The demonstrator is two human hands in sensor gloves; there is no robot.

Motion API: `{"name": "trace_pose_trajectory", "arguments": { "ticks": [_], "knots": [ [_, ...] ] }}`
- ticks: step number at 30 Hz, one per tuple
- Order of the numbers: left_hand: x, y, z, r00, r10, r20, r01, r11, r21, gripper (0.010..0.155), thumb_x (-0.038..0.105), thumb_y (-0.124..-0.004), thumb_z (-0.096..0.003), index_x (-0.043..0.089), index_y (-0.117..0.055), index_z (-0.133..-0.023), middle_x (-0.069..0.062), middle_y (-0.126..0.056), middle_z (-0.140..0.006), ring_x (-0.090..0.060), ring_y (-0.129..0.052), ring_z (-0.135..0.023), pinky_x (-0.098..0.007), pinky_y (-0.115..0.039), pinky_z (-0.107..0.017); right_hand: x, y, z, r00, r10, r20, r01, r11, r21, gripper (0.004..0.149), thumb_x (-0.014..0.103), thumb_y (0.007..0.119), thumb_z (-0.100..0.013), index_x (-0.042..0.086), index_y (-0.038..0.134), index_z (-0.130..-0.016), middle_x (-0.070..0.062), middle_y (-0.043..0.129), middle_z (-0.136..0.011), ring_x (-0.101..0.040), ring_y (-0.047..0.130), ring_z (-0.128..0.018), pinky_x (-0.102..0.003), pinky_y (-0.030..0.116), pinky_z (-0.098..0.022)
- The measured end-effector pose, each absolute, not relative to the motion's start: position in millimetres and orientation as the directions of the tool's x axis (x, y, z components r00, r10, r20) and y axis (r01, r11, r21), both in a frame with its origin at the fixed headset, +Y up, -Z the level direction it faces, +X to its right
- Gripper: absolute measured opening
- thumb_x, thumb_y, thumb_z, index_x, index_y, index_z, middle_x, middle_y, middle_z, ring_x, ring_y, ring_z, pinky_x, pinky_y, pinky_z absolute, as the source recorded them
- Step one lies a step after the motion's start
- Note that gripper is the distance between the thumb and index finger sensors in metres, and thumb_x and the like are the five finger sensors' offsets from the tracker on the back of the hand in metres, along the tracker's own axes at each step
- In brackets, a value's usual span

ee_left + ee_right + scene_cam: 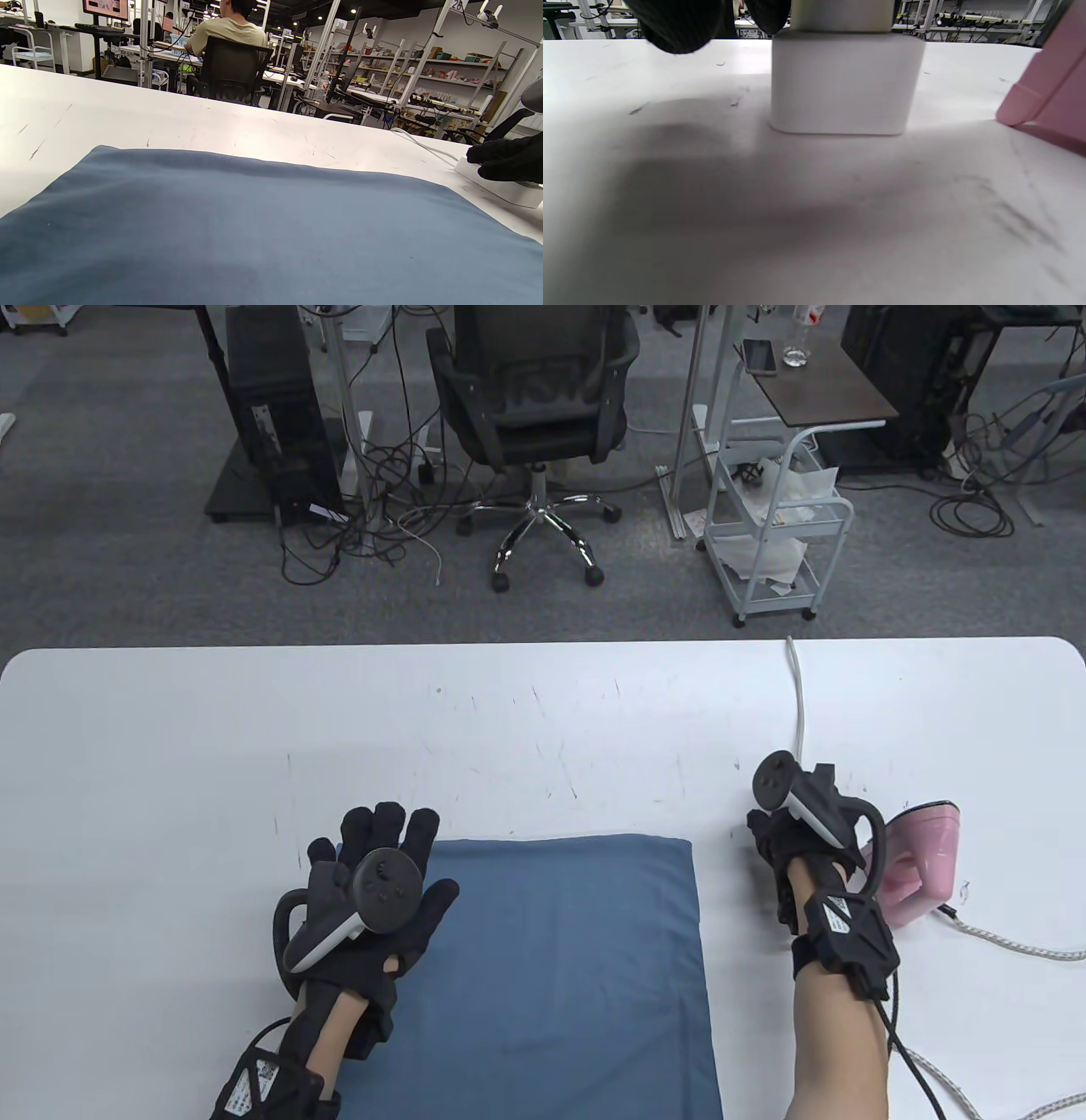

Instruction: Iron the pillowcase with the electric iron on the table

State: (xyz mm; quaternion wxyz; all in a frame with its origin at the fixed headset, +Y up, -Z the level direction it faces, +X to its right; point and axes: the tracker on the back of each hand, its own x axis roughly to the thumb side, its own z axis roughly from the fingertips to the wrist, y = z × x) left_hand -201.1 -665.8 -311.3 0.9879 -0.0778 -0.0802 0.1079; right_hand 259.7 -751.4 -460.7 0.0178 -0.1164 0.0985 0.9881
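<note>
Table view: flat blue fabric pillowcase (560, 967) spread on the white scuffed table (339, 729), near edge running off the bottom of the picture. Left gloved hand (373, 891) resting flat on the pillowcase's far left corner, fingers spread, gripping nothing. Right gloved hand (797, 831) on the table right of the pillowcase, just beside the pink plastic electric iron (920, 857); fingers hidden under the tracker, grip impossible to judge. White cable (797, 695) running from that hand to the far edge.

Left wrist view: pillowcase (254, 237) filling the foreground; right fingers (505, 156) resting atop a white rectangular power block (500, 186).

Right wrist view: white power block (844, 82) on the table, dark fingertips (678, 21) above; iron (1052, 89) at right.
</note>
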Motion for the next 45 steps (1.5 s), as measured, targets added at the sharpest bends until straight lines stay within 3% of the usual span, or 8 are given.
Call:
{"name": "trace_pose_trajectory", "arguments": {
  "ticks": [3,9,13,17,23,30,45],
  "knots": [
    [-202,-666,-311,0.963,0.228,0.142,-0.203,0.964,-0.171,0.077,0.064,-0.046,-0.0499,0.039,-0.001,-0.107,-0.006,0.002,-0.118,-0.04,0.003,-0.108,-0.072,-0.009,-0.073,258,-751,-461,-0.973,-0.024,-0.23,-0.028,-0.975,0.221,0.072,0.045,0.068,-0.051,0.019,0.038,-0.111,-0.016,0.036,-0.118,-0.049,0.037,-0.106,-0.074,0.033,-0.07],
    [-201,-667,-311,0.96,0.234,0.151,-0.209,0.963,-0.169,0.077,0.064,-0.046,-0.0499,0.039,-0.001,-0.107,-0.006,0.002,-0.118,-0.04,0.003,-0.108,-0.072,-0.01,-0.073,259,-744,-449,-0.974,0.077,-0.214,-0.116,-0.977,0.177,0.075,0.046,0.068,-0.05,0.017,0.033,-0.11,-0.017,0.027,-0.118,-0.054,0.02,-0.102,-0.076,0.028,-0.066],
    [-201,-668,-311,0.957,0.243,0.156,-0.216,0.961,-0.172,0.076,0.064,-0.047,-0.0498,0.039,-0.004,-0.107,-0.006,0.002,-0.118,-0.04,0.003,-0.108,-0.072,-0.01,-0.073,245,-712,-426,-0.987,0.091,-0.136,-0.105,-0.99,0.097,0.078,0.047,0.067,-0.05,0.015,0.03,-0.111,-0.017,0.023,-0.118,-0.055,0.018,-0.102,-0.075,0.027,-0.067],
    [-201,-668,-311,0.956,0.246,0.161,-0.219,0.961,-0.171,0.076,0.064,-0.047,-0.0499,0.039,-0.004,-0.107,-0.006,0.002,-0.118,-0.04,0.003,-0.108,-0.072,-0.01,-0.073,223,-672,-389,-0.982,0.188,-0.032,-0.188,-0.982,-0.002,0.078,0.047,0.066,-0.051,0.014,0.03,-0.111,-0.018,0.023,-0.118,-0.056,0.018,-0.102,-0.074,0.026,-0.068],
    [-203,-667,-310,0.954,0.25,0.163,-0.224,0.961,-0.164,0.076,0.064,-0.047,-0.0499,0.038,-0.004,-0.107,-0.006,0.001,-0.118,-0.04,0.003,-0.108,-0.072,-0.01,-0.073,191,-643,-337,-0.966,0.232,0.113,-0.243,-0.965,-0.097,0.081,0.049,0.066,-0.051,0.012,0.027,-0.112,-0.02,0.022,-0.118,-0.057,0.017,-0.102,-0.074,0.027,-0.068],
    [-201,-665,-308,0.949,0.262,0.173,-0.237,0.959,-0.153,0.076,0.064,-0.047,-0.0499,0.038,-0.004,-0.107,-0.006,0.001,-0.118,-0.04,0.003,-0.108,-0.072,-0.009,-0.073,162,-645,-299,-0.944,0.244,0.221,-0.275,-0.954,-0.118,0.084,0.05,0.065,-0.052,0.011,0.021,-0.112,-0.02,0.019,-0.119,-0.058,0.016,-0.102,-0.075,0.026,-0.068],
    [-199,-665,-307,0.952,0.245,0.185,-0.219,0.965,-0.147,0.076,0.064,-0.047,-0.0499,0.039,-0.004,-0.107,-0.006,0.001,-0.118,-0.04,0.003,-0.108,-0.072,-0.009,-0.073,154,-643,-290,-0.94,0.235,0.248,-0.267,-0.958,-0.101,0.084,0.05,0.065,-0.052,0.01,0.021,-0.112,-0.021,0.018,-0.118,-0.058,0.015,-0.101,-0.075,0.026,-0.068]
  ]
}}
